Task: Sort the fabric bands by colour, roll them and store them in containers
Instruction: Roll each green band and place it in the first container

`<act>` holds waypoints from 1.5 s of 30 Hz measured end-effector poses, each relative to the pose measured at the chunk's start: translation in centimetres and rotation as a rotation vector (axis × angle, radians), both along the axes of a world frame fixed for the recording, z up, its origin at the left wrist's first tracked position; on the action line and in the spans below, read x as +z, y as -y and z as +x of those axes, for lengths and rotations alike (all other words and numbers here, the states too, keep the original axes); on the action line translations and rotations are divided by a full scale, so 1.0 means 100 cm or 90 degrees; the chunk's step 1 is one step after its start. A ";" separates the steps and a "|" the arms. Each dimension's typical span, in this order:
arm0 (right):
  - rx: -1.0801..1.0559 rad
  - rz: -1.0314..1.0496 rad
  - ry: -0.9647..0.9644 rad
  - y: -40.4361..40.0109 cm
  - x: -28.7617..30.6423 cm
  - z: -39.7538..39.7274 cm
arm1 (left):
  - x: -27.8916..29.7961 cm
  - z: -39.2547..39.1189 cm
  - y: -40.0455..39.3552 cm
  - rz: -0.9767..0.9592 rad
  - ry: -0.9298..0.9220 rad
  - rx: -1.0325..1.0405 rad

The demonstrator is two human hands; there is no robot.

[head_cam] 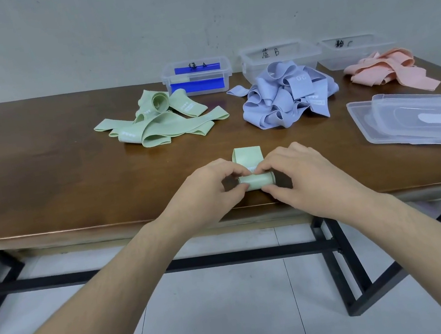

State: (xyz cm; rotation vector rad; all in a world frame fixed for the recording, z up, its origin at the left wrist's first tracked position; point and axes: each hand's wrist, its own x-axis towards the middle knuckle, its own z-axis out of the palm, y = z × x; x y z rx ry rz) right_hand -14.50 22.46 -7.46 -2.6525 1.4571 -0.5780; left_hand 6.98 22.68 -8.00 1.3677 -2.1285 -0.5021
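A green fabric band (249, 158) lies near the table's front edge, partly rolled at its near end. My left hand (208, 190) and my right hand (298, 174) pinch the roll from either side, fingertips on top of it. Farther back lie three heaps: green bands (162, 118), blue bands (287, 95) and pink bands (388, 69). Behind them stand three clear containers: the left one (197, 76) with blue strips on it, the middle one (280, 57) and the right one (351, 49), each with a handwritten label.
The brown wooden table (55, 170) has a black metal frame below. Clear plastic lids (420, 120) lie stacked at the right, near the table's edge. A grey wall stands close behind the containers.
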 end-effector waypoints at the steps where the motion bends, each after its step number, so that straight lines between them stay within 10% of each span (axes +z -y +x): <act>1: 0.004 0.004 0.011 0.002 -0.001 0.000 | -0.001 0.000 0.000 -0.017 0.002 -0.005; 45: 0.010 -0.012 0.023 -0.003 0.004 -0.008 | -0.001 -0.004 -0.006 -0.026 0.063 0.003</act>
